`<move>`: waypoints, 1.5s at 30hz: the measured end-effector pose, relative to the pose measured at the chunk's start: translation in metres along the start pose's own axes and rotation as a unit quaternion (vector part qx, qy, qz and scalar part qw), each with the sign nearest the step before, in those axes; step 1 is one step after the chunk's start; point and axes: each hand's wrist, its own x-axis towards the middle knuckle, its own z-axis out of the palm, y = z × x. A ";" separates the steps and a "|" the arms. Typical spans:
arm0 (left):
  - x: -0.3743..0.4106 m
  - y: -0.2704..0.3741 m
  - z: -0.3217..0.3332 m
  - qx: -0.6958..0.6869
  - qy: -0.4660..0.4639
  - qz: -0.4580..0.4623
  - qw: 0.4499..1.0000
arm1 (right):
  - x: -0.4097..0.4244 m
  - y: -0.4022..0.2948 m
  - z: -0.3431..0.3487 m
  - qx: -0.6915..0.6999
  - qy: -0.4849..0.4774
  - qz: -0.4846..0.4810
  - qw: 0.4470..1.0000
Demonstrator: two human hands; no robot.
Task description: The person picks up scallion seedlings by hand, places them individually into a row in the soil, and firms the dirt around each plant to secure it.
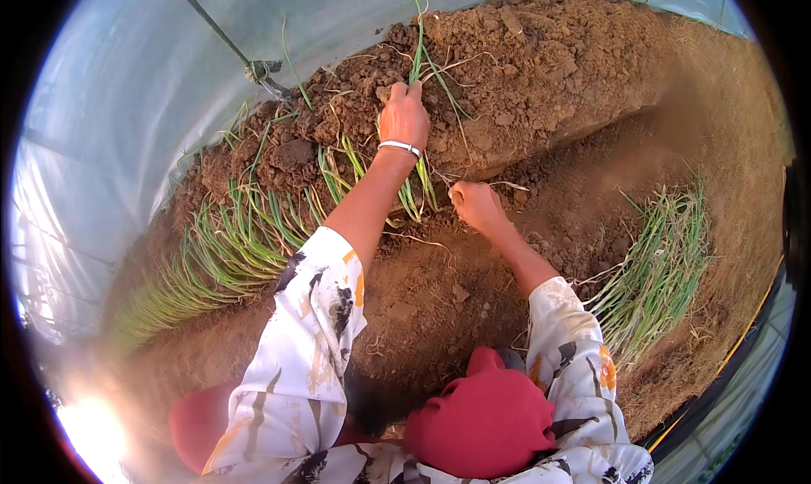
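My left hand (405, 120), with a light band at its wrist, is closed round a few green onion seedlings (418, 47) at the ridge of brown soil (545, 59). Below and to the right, my right hand (478, 208) has its fingers bent together at the foot of the ridge; thin pale strands show by its fingertips, but its grip cannot be made out. Between and beside the hands, green seedlings (408, 196) lean out of the soil. A long row of onion seedlings (234, 243) runs along the ridge to the lower left.
A large bundle of onion seedlings (665, 268) lies on the ground at the right. Plastic sheeting (158, 59) rises behind the ridge, with a knotted rope (258, 71) in front of it. A furrow (418, 281) runs between the ridge and my knees.
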 end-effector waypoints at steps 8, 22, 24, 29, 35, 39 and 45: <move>0.006 0.017 0.003 0.005 -0.036 -0.022 0.999 | 0.173 -0.037 -0.185 -0.257 0.410 -0.201 0.852; 0.003 0.015 -0.010 -0.050 -0.074 -0.034 0.995 | 0.217 -0.075 -0.154 -0.397 0.289 -0.095 0.866; 0.003 0.013 -0.012 -0.054 -0.077 -0.037 0.995 | 0.218 -0.071 -0.152 -0.372 0.319 -0.116 0.864; 0.005 0.017 0.001 -0.058 -0.059 -0.024 0.996 | 0.233 -0.051 -0.170 -0.017 0.425 -0.122 0.897; -0.003 0.008 0.000 -0.025 -0.053 -0.043 0.997 | 0.156 -0.099 -0.160 0.265 0.435 -0.226 0.830; -0.004 0.002 0.002 -0.039 -0.067 -0.019 0.997 | 0.159 -0.078 -0.099 -0.100 0.255 -0.244 0.930; 0.002 -0.014 -0.010 -0.084 0.036 0.045 0.995 | 0.051 -0.065 -0.177 0.175 0.363 -0.172 0.899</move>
